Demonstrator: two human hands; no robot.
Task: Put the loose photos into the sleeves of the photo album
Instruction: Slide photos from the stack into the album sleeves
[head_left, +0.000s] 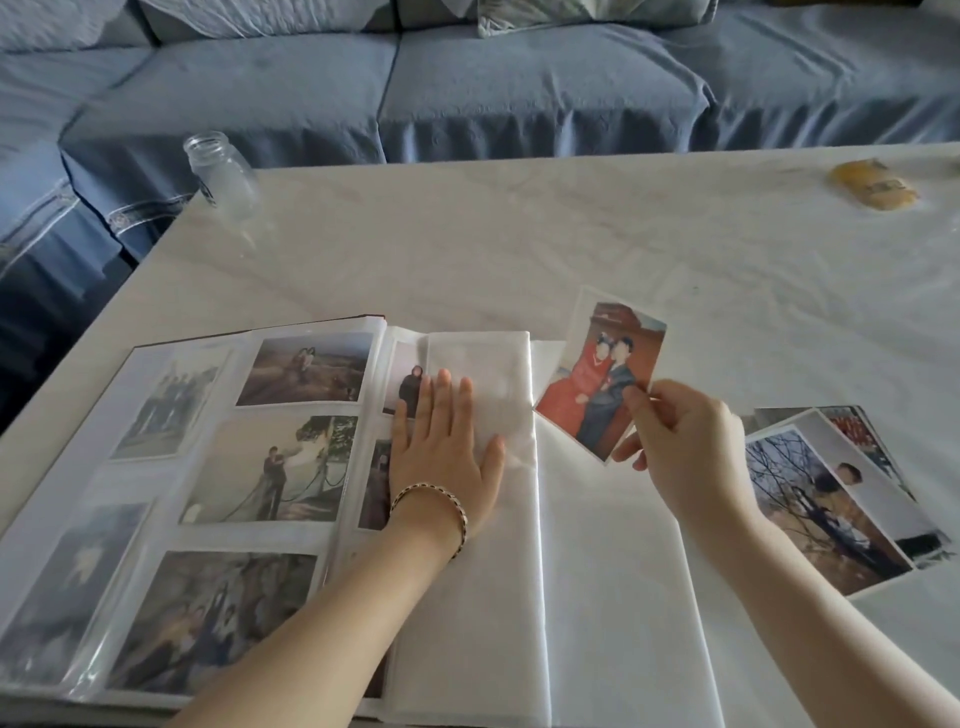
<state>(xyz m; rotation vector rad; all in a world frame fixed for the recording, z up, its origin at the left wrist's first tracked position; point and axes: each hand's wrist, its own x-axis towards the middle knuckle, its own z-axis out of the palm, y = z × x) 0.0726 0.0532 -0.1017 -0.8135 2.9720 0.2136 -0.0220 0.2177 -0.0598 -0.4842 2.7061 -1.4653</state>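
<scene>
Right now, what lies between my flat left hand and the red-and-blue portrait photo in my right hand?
Only bare white album page; the head view shows nothing else between the left hand and the red-and-blue portrait photo pinched by the right hand.

Open photo album (218, 467) beside tilted loose photo (597, 384), photo stack (831, 499).

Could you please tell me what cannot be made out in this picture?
Head view:
- Right-page photos: partly under the white sheet and left hand.
- Lower prints of the loose stack: covered by the top one.
- Album near edge: partly cut off by the frame.
- Yellow object: too blurred to identify.
</scene>
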